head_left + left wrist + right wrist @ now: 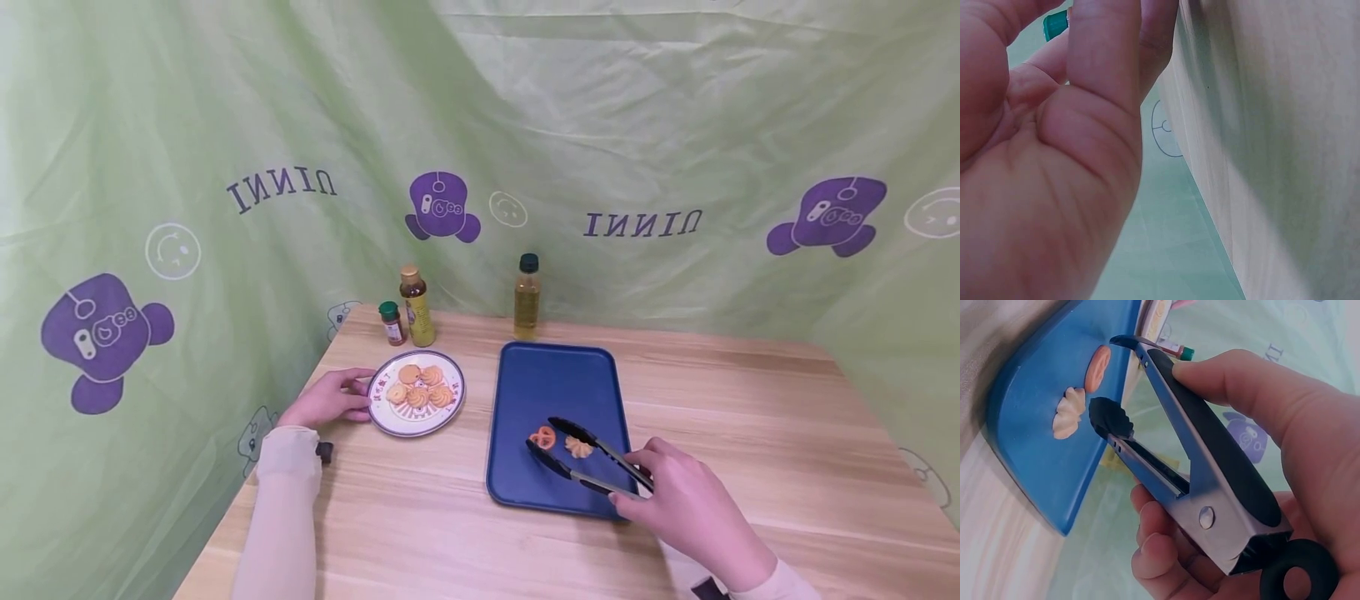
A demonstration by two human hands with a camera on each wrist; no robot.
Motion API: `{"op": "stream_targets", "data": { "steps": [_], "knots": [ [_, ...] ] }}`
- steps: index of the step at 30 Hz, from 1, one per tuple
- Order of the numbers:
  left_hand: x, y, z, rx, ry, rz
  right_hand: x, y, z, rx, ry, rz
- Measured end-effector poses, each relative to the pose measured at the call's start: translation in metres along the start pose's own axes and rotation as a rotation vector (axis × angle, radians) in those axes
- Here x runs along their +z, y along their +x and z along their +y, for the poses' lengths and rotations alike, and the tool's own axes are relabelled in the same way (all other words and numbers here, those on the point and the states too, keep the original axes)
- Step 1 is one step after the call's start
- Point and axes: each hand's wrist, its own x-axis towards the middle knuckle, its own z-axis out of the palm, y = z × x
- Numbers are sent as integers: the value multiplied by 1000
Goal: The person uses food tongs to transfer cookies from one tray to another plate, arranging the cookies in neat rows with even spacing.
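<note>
Right wrist: hand [1316, 450] around spread tongs [1216, 487]

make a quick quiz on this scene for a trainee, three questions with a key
1. Which hand holds the tongs?
2. True or false: the tips of the tongs are pressed together.
3. How many items lie on the blue tray?

Key:
1. The right hand.
2. False; the tips stand apart.
3. Two: a swirled cookie and an orange pretzel-shaped piece.
</note>
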Motion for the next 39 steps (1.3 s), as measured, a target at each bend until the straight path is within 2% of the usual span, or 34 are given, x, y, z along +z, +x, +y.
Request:
{"op": "stream_targets", "data": {
  "steps": [6, 18, 24, 32, 39],
  "knots": [
    [0, 1, -1, -13, 1, 7, -1, 0, -3, 3, -19, -39],
    [2, 2, -2, -27, -9, 6, 2, 2, -6, -17, -42, -20],
    [1, 2, -2, -11, 2, 7, 5, 4, -7, -12, -36, -6],
    [0, 2, -2, -14, -21, 17, 8, 17, -13, -22, -9, 1],
    [1, 1, -1, -4, -19, 12, 8, 29, -22, -70, 0, 41]
  ]
}}
